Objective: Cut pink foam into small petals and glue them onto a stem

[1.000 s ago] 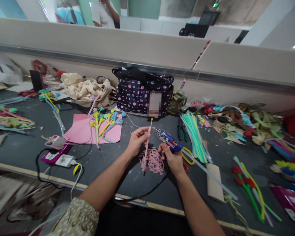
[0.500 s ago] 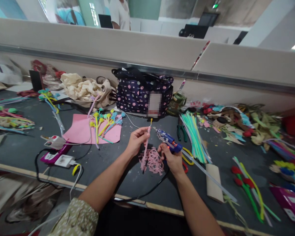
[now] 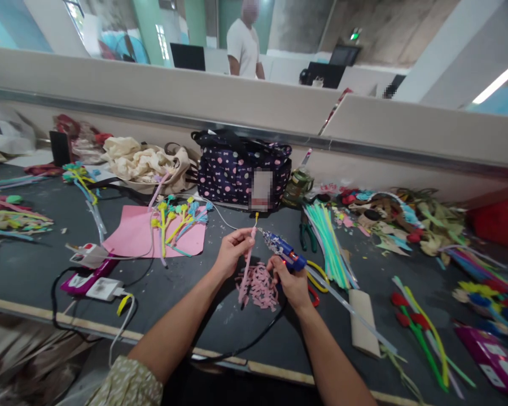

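My left hand [image 3: 233, 251] pinches a pink pipe cleaner [image 3: 248, 265] near its top end, holding it nearly upright. In my right hand [image 3: 291, 277] is a blue hot glue gun [image 3: 284, 248], its nozzle pointing at the top of the pipe cleaner. A clear glue stick [image 3: 347, 309] sticks out of the back of the gun. Below my hands lies a pile of short pink pieces [image 3: 262, 287] on the dark table. Whether the nozzle touches the pipe cleaner I cannot tell.
Green-handled pliers [image 3: 308, 234] and a bundle of green pipe cleaners [image 3: 330, 242] lie to the right. At left are a pink sheet [image 3: 127, 231] with small yellow and blue flowers and a purple power strip [image 3: 82, 282]. A patterned bag [image 3: 224, 175] stands behind. A person [image 3: 243, 48] is beyond the partition.
The camera view has tilted up slightly, so the table sits lower. My hands keep the same holds, the nozzle still near the pipe cleaner's top. The person behind the partition shows farther right.
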Tool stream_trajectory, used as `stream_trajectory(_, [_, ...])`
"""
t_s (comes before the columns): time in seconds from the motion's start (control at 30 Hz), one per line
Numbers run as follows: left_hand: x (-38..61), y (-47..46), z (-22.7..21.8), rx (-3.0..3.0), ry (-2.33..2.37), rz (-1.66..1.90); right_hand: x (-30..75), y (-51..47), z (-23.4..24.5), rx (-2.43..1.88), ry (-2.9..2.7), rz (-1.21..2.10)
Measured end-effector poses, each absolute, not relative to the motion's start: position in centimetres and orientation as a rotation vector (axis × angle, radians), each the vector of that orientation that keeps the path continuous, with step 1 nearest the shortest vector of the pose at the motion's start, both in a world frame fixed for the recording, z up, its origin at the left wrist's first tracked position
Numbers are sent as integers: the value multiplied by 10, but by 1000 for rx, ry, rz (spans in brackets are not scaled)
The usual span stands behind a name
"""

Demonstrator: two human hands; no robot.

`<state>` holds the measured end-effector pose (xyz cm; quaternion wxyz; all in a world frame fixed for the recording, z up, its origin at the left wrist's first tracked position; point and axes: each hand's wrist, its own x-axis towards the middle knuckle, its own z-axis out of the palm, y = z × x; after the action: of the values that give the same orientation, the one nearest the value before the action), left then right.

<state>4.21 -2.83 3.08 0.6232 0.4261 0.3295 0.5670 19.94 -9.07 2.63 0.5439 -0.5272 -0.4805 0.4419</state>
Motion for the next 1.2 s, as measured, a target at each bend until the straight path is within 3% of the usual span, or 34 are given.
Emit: stream_trajectory(1.2, [42,-29,31,950,714,1306,201,-91,31,-1223,-1186,965])
